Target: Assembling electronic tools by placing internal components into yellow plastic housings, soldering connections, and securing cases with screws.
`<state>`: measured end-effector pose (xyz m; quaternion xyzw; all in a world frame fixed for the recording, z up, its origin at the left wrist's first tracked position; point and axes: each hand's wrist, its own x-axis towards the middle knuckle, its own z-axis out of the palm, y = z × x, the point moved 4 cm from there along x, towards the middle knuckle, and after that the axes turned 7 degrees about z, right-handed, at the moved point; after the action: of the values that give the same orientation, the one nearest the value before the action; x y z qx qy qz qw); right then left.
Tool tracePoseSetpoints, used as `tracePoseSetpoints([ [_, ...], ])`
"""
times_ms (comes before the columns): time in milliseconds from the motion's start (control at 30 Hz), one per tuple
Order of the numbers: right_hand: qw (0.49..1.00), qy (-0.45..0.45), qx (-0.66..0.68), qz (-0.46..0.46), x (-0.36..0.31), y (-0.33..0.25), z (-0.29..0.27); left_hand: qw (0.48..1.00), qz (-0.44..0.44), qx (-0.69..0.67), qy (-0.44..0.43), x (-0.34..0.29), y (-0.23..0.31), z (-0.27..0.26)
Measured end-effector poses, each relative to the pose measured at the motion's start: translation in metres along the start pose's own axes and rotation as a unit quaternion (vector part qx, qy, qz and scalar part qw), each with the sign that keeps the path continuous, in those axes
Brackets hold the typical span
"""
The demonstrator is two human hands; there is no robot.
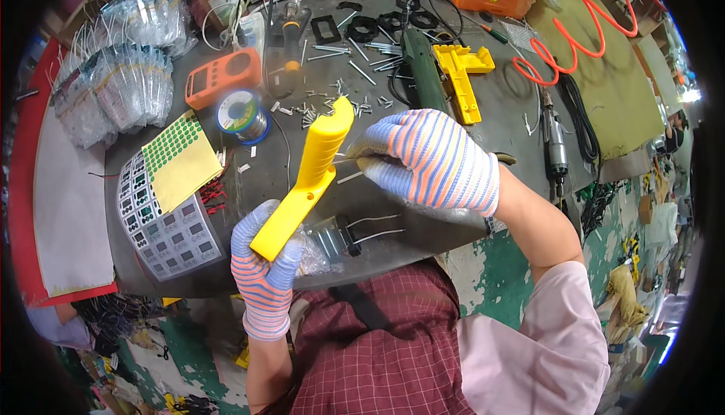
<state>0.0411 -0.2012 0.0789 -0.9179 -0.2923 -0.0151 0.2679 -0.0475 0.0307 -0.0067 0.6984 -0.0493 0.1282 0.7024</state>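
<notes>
My left hand (268, 271), in a striped knit glove, is wrapped round the lower end of a yellow plastic handle casing (316, 162). The casing is tilted up and away, its curved grip at the top. My right hand (430, 158), gloved alike, has its fingers pinched beside the casing. A thin metal rod (344, 160), perhaps a screw, runs from those fingertips to the casing's side; its ends are hidden. Just below my right fingertips a silver pin (350, 177) shows. Near my left hand lies a clear-bagged part with two wire leads (349, 235).
Loose screws (325, 113) and black rings (362, 30) lie beyond my hands. A green power tool (418, 67), a yellow casing part (462, 83), a solder spool (243, 117) and an orange meter (223, 77) stand around. Bagged parts (128, 75) and sticker sheets (170, 219) sit left.
</notes>
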Motion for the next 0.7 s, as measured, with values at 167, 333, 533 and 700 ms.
tracePoseSetpoints([
  [167,0.988,-0.047,-0.146,-0.021,0.002,-0.015,-0.003,0.999,0.011,0.04,-0.023,-0.001,0.007,0.006],
  [333,0.982,-0.032,0.176,0.056,0.006,-0.004,0.006,0.993,-0.043,-0.103,-0.032,0.001,0.003,0.007],
  [533,0.991,-0.014,0.066,0.112,0.006,-0.005,0.011,0.998,0.007,-0.058,-0.013,0.005,-0.002,0.013],
  [700,0.992,0.073,0.067,0.077,0.0,0.001,-0.003,0.987,-0.001,-0.16,0.0,0.008,-0.001,0.014],
])
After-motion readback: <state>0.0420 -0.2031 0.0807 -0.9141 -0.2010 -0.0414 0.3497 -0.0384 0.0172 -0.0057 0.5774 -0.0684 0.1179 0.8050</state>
